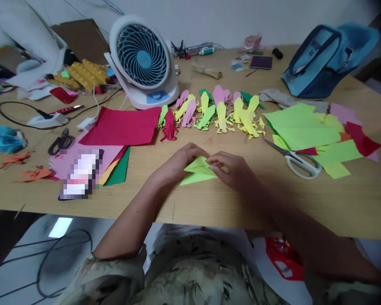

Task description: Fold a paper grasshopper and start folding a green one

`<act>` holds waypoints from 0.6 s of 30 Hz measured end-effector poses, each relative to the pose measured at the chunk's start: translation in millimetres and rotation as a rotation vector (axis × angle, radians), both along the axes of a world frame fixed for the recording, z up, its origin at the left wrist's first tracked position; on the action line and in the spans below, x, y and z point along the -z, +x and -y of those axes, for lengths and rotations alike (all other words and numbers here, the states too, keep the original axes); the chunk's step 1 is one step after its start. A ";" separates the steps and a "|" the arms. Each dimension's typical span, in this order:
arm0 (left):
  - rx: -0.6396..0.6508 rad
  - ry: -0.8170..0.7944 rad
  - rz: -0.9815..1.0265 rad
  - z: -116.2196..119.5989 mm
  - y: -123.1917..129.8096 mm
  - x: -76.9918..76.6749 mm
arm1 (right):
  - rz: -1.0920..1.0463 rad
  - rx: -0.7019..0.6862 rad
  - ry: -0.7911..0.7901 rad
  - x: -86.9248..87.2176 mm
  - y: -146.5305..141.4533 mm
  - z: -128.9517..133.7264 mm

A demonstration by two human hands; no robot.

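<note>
A folded yellow-green paper (199,170) with pointed flaps lies on the wooden table (206,205) between my hands. My left hand (184,160) rests at its upper left edge, fingers bent together over the paper. At the right edge, my right hand (227,167) pinches the paper between thumb and fingers. Beyond both hands stand several folded paper figures (221,116) in pink, yellow, green and red. Scissors (300,163) with white handles lie to the right, their blades beside a pile of green sheets (305,129).
A white fan (142,59) stands at the back, left of centre. Red paper (122,127) and a phone (81,173) lie on the left, near orange paper figures (34,173) and a power strip (47,121). A blue bag (320,63) sits at the back right.
</note>
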State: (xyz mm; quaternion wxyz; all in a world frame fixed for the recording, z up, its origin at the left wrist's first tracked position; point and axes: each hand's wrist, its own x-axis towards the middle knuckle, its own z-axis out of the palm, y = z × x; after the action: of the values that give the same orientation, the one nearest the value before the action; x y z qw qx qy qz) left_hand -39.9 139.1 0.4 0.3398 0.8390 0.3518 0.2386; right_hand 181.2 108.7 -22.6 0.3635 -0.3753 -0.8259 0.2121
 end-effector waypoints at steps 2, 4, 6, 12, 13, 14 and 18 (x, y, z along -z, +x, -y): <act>0.038 0.045 -0.044 -4.2 -1.2 2.9 | -0.006 0.091 -0.016 1.0 4.6 -4.5; 0.050 0.072 -0.066 -7.9 -1.8 7.5 | -0.009 0.129 -0.037 3.2 8.7 -8.5; 0.047 0.085 -0.064 -10.8 -1.9 12.6 | 0.007 0.119 -0.052 6.1 11.2 -11.1; 0.005 0.111 -0.033 -14.8 2.7 23.0 | 0.112 0.031 -0.045 14.9 12.4 -13.3; -0.002 0.118 -0.023 -15.0 3.7 23.7 | 0.117 0.027 -0.055 15.6 12.5 -13.1; -0.005 0.122 -0.017 -15.0 4.5 24.2 | 0.116 0.023 -0.069 15.7 12.6 -12.6; 0.001 0.115 -0.029 -13.9 5.9 23.9 | 0.159 -0.026 -0.069 13.6 12.2 -8.3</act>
State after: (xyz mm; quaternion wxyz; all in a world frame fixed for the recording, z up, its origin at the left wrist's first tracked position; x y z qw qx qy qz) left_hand -34.1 153.0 -23.5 0.2859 0.8608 0.3419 0.2459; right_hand 193.4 117.1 -36.3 0.2810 -0.3922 -0.8492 0.2147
